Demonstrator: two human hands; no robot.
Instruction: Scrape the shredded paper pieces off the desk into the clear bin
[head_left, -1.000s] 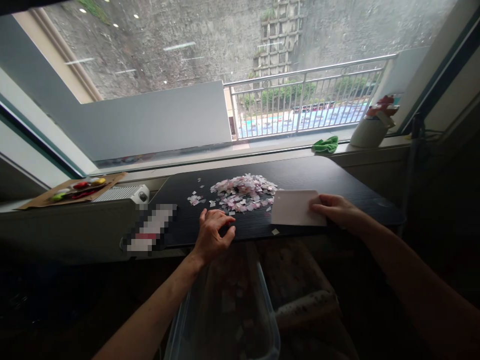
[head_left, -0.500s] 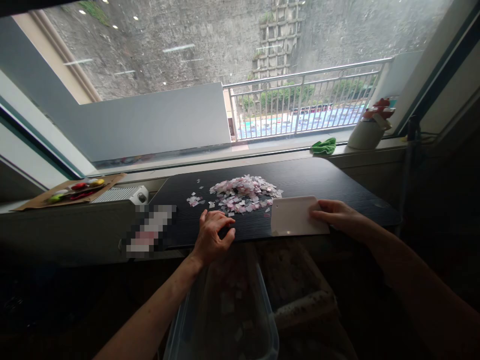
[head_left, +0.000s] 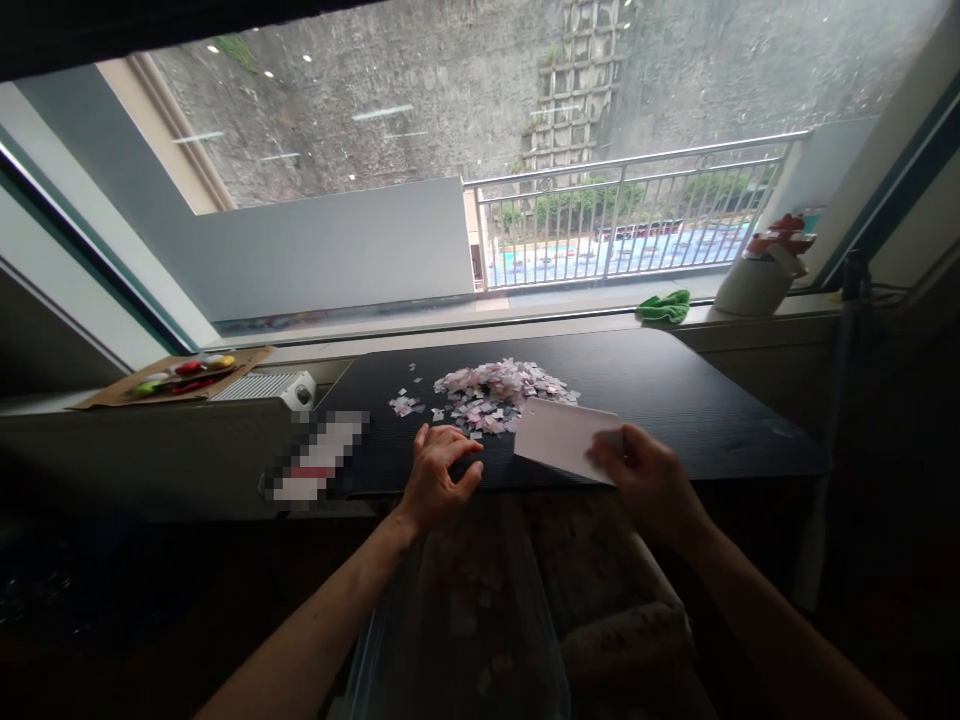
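Note:
A pile of small pale pink and white paper pieces lies on the black tabletop, with a small cluster of loose pieces off to its left. My right hand grips a flat white scraper-like plate by its right end. The plate is tilted, its left end close in front of the pile. At the table's front edge, my left hand has its fingers bent and its thumb apart, with nothing held. Just below it stands a clear plastic bin with some paper pieces inside.
Beside the bin is a pale, stained box or bundle, too dark to make out. A green cloth and a pale jug-like container stand on the windowsill. To the left are a cardboard sheet with coloured items and a white heater.
My right hand has moved left and turned the white plate, bringing it nearer the pile. My left hand keeps its pose by the table edge. The whole view has shifted slightly.

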